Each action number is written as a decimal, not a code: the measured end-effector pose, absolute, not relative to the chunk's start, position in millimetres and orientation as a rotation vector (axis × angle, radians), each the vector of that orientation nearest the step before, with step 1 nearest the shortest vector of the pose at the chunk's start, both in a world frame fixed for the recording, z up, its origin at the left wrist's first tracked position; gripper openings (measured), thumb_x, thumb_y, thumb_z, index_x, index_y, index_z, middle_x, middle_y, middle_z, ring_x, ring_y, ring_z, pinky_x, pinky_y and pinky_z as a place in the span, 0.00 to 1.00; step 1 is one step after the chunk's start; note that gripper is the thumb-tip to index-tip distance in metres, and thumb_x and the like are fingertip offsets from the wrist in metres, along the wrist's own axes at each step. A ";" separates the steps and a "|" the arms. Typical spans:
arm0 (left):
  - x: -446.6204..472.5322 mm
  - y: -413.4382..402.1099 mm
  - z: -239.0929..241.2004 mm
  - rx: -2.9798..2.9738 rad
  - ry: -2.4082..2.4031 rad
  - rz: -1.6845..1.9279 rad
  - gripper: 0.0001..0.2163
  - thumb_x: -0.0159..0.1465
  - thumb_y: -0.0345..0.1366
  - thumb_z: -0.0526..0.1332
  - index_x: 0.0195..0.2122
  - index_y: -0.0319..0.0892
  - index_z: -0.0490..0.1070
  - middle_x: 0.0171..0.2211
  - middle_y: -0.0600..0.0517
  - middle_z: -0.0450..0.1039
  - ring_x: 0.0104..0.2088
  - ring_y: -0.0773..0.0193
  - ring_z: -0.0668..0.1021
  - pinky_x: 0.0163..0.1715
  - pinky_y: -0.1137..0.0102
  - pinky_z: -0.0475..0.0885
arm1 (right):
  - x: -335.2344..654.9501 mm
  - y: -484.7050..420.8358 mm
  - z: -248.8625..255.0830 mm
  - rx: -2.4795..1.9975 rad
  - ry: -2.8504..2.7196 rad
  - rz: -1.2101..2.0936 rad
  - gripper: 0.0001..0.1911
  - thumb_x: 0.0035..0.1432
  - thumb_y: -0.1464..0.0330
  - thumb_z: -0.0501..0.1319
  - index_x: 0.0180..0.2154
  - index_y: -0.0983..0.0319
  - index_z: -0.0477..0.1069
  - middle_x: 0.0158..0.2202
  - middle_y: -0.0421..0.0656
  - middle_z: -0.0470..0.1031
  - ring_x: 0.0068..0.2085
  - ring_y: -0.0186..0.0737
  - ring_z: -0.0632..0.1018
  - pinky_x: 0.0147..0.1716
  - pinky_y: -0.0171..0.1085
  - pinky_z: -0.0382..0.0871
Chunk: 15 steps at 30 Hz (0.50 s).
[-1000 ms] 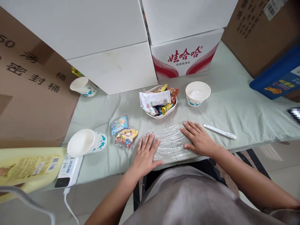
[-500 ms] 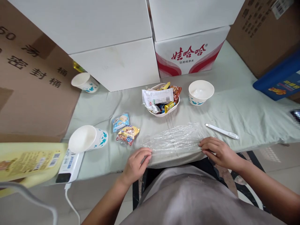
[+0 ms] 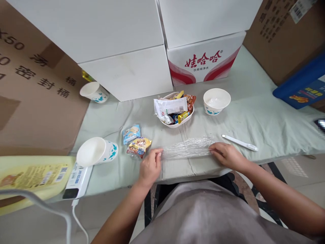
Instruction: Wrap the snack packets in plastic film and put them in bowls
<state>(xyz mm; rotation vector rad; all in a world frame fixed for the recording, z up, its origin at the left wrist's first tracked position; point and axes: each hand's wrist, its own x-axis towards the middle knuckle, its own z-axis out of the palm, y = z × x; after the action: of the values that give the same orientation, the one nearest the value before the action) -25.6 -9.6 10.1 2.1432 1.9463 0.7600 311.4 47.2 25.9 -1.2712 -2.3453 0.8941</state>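
Observation:
A crinkled sheet of clear plastic film [image 3: 188,148] stretches between my two hands near the front edge of the cloth-covered table. My left hand [image 3: 151,166] pinches its left end, thumb against fingers. At the other end, my right hand [image 3: 226,155] is closed on the film. Several wrapped snacks fill a white bowl [image 3: 177,124] behind the film. Left of the film lie a blue snack packet [image 3: 131,133] and a yellow-and-brown snack packet [image 3: 139,147]. A white utility knife [image 3: 239,142] rests just beyond my right hand.
A paper bowl [image 3: 216,101] with something clear inside stands at the back right. Two paper cups, one nearer [image 3: 98,151] and one farther [image 3: 94,92], lean at the left by a power strip [image 3: 78,179]. White cartons [image 3: 127,73] block the back; a brown box [image 3: 40,101] flanks the left.
Both hands have moved away from my body, the right one also inward. The film, held at both ends, has been folded or gathered into a narrower strip.

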 end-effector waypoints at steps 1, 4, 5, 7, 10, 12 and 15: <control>-25.3 -8.6 8.8 2.164 1.980 0.753 0.09 0.70 0.36 0.50 0.44 0.42 0.68 0.41 0.48 0.80 0.35 0.61 0.82 0.34 0.69 0.73 | 309.8 49.8 24.7 -1.332 -2.302 0.897 0.12 0.65 0.66 0.50 0.40 0.59 0.71 0.38 0.45 0.79 0.38 0.41 0.79 0.38 0.39 0.70; -22.8 -3.0 4.4 2.209 2.107 0.674 0.09 0.69 0.35 0.50 0.43 0.41 0.68 0.41 0.47 0.79 0.37 0.58 0.81 0.35 0.67 0.73 | 301.8 58.6 22.3 -1.539 -2.234 0.833 0.11 0.65 0.65 0.51 0.40 0.59 0.71 0.36 0.43 0.80 0.36 0.41 0.79 0.35 0.37 0.68; -21.6 -0.6 3.0 2.219 2.147 0.639 0.09 0.69 0.35 0.50 0.42 0.41 0.69 0.40 0.47 0.79 0.36 0.57 0.80 0.34 0.66 0.72 | 298.4 61.1 21.4 -1.616 -2.236 0.772 0.10 0.65 0.64 0.52 0.40 0.59 0.71 0.35 0.43 0.80 0.35 0.41 0.79 0.35 0.37 0.67; -18.9 4.1 1.0 2.246 2.207 0.574 0.09 0.68 0.34 0.50 0.39 0.41 0.69 0.37 0.46 0.77 0.35 0.57 0.79 0.33 0.67 0.71 | 291.7 64.6 18.5 -1.745 -2.269 0.619 0.11 0.65 0.63 0.53 0.42 0.59 0.71 0.35 0.44 0.80 0.35 0.43 0.79 0.33 0.37 0.66; -14.6 8.7 2.5 2.300 2.266 0.496 0.07 0.67 0.33 0.53 0.36 0.42 0.70 0.36 0.47 0.74 0.32 0.58 0.77 0.29 0.67 0.69 | 285.9 65.6 12.6 -1.812 -2.334 0.416 0.13 0.66 0.61 0.52 0.44 0.61 0.71 0.36 0.47 0.80 0.33 0.45 0.78 0.31 0.39 0.65; -11.1 9.3 7.6 2.343 2.288 0.506 0.06 0.66 0.31 0.54 0.38 0.41 0.70 0.37 0.45 0.73 0.34 0.56 0.76 0.31 0.66 0.69 | 286.7 64.7 9.3 -1.760 -2.338 0.300 0.15 0.66 0.60 0.53 0.44 0.61 0.71 0.38 0.48 0.78 0.35 0.47 0.77 0.33 0.41 0.67; -1.4 6.0 18.8 2.401 2.298 0.658 0.08 0.65 0.30 0.55 0.42 0.40 0.72 0.42 0.42 0.72 0.43 0.51 0.74 0.42 0.60 0.69 | 293.4 63.4 6.2 -1.618 -2.301 0.165 0.16 0.64 0.58 0.55 0.45 0.61 0.71 0.41 0.52 0.74 0.43 0.53 0.75 0.42 0.47 0.68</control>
<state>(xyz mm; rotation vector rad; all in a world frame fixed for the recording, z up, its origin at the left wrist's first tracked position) -1.4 6.0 18.8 2.4013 2.2981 0.6579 293.4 63.4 6.2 -1.6181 -2.3006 0.1649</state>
